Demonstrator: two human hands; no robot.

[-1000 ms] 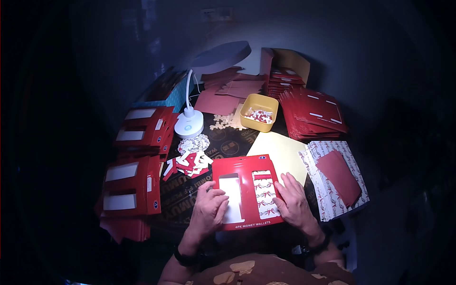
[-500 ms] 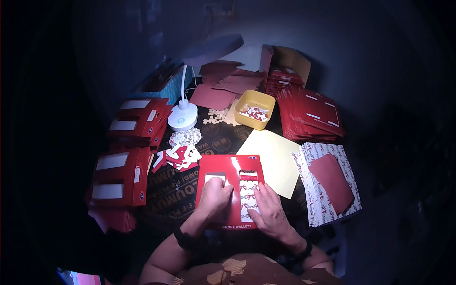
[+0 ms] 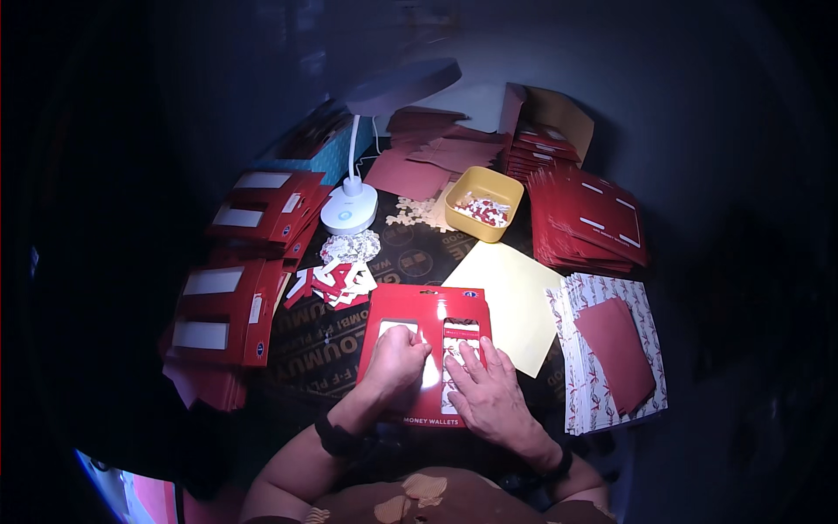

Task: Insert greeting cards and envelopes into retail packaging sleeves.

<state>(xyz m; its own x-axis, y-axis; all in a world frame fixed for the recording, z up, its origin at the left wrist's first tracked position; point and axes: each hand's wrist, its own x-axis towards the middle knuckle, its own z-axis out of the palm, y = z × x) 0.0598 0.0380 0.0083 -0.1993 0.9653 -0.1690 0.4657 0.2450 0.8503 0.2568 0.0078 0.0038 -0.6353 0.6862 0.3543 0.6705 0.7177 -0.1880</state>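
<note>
Right in front of me lies a red cardboard wallet pack (image 3: 429, 301) with two upright cut-out windows. My left hand (image 3: 398, 358) is closed in a fist over the left window, where some white shows. Whatever its fingers pinch is hidden. In the right window sits a white patterned money wallet (image 3: 449, 384) with a red band near its top. My right hand (image 3: 496, 393) rests on that wallet and the pack's right edge, fingers stretched out and spread.
Stacked red packs (image 3: 209, 306) stand at left, more red card sleeves (image 3: 594, 214) at right. A white lamp (image 3: 349, 210), red and white strips (image 3: 336, 284), a yellow tub (image 3: 484, 229), cream paper (image 3: 515, 297) and patterned sheets (image 3: 580, 384) topped by red paper (image 3: 615, 349) surround the pack.
My right hand's fingers have moved left from the window's edge onto the patterned wallet and spread. My left fist keeps its place on the pack. The whole view has shifted slightly.
</note>
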